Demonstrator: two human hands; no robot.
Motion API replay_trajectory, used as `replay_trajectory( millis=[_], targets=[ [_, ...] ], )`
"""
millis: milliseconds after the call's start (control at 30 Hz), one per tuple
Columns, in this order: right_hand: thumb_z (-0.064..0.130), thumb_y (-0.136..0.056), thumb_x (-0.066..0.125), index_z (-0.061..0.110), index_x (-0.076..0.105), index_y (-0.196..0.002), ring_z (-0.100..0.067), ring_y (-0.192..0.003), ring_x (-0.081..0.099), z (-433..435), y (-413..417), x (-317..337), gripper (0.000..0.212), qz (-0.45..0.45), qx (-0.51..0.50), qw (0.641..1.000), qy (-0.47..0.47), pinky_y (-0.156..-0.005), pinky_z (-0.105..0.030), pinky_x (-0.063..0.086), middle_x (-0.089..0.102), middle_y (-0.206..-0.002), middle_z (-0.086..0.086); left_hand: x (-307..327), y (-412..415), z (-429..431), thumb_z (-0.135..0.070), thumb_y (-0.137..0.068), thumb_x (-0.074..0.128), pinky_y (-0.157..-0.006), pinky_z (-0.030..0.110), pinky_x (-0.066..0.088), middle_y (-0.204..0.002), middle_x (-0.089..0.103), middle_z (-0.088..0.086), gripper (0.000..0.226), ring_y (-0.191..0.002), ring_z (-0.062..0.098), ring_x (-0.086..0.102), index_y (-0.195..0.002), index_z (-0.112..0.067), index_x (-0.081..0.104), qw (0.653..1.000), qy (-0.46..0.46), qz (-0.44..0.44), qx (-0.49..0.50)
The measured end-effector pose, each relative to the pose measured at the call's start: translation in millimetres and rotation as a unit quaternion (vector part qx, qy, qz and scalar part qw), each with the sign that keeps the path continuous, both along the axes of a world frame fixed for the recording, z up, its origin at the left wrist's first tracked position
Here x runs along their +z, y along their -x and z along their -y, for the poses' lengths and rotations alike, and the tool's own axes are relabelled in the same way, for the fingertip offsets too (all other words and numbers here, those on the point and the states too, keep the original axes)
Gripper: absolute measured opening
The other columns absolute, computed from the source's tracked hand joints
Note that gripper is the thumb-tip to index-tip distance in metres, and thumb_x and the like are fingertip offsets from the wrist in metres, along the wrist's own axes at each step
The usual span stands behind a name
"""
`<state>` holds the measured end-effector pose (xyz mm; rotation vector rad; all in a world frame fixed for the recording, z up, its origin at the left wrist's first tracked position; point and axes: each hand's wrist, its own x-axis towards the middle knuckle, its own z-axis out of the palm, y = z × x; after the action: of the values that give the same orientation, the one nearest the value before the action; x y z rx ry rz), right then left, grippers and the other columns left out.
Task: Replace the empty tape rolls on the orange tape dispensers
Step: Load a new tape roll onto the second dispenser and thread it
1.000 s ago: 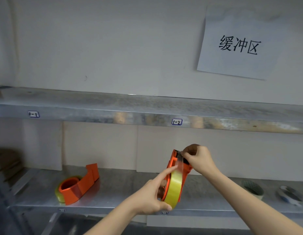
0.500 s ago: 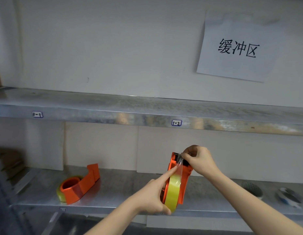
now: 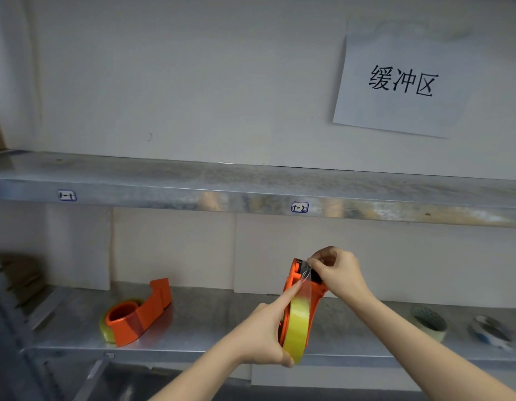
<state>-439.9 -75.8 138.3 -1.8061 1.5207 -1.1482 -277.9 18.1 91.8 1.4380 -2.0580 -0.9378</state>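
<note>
step: threading tape end | L grip (image 3: 262, 334) clamps dispenser (image 3: 301, 311) w/ yellow roll (image 3: 298, 328) | R grip (image 3: 336, 273) pinches tape end | nxt: seat on cutter

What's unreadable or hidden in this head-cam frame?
- Cutter blade on the held orange tape dispenser: head view, covered by the right hand pinching the tape end.
- Dispenser's hub and near side: hidden by the left hand and the yellow tape roll.
- Two rolls at far right of the lower shelf, one and another: blurred, type unclear.
- Brown stack at far left: blurred, cut by the frame edge.
</note>
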Motion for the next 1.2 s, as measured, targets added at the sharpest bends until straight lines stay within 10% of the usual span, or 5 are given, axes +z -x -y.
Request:
replay_trajectory(
  millis=[267,633,1200],
  targets=[
    [0.021,-0.078,0.071,0.025,0.064,-0.065,-0.016,-0.076,0.067,-0.4,-3.1,-0.4,0.015,0.023,0.002,1.0,0.016,-0.071,-0.034,0.055,0.07,-0.074,0.002,3.4,3.7,-6.1,-0.022,-0.067,0.08,-0.093,0.034,0.049,-0.117,0.052,0.007,0.128,-0.111,0.023,0.045,-0.128,-0.073,-0.02,0.999,0.016,0.022,0.025],
    [0.022,-0.079,0.071,0.019,0.067,-0.072,-0.014,-0.078,0.065,0.5,-6.4,4.8,0.009,0.04,0.008,0.999,0.03,-0.069,-0.026,0.049,0.068,-0.075,0.003,12.1,0.1,-12.2,-0.014,-0.07,0.078,-0.083,0.038,0.054,-0.103,0.054,0.004,0.116,-0.095,0.019,0.048,-0.134,-0.072,0.001,0.999,0.019,-0.019,0.019],
    [0.021,-0.081,0.07,0.02,0.066,-0.074,-0.014,-0.079,0.067,1.0,-1.0,5.6,0.008,0.033,0.037,0.999,0.002,-0.068,-0.024,0.05,0.07,-0.078,0.001,10.4,5.2,-14.3,-0.021,-0.069,0.081,-0.081,0.032,0.048,-0.093,0.05,0.003,0.125,-0.092,0.022,0.05,-0.131,-0.073,-0.015,1.0,-0.001,0.002,0.012]
  ],
)
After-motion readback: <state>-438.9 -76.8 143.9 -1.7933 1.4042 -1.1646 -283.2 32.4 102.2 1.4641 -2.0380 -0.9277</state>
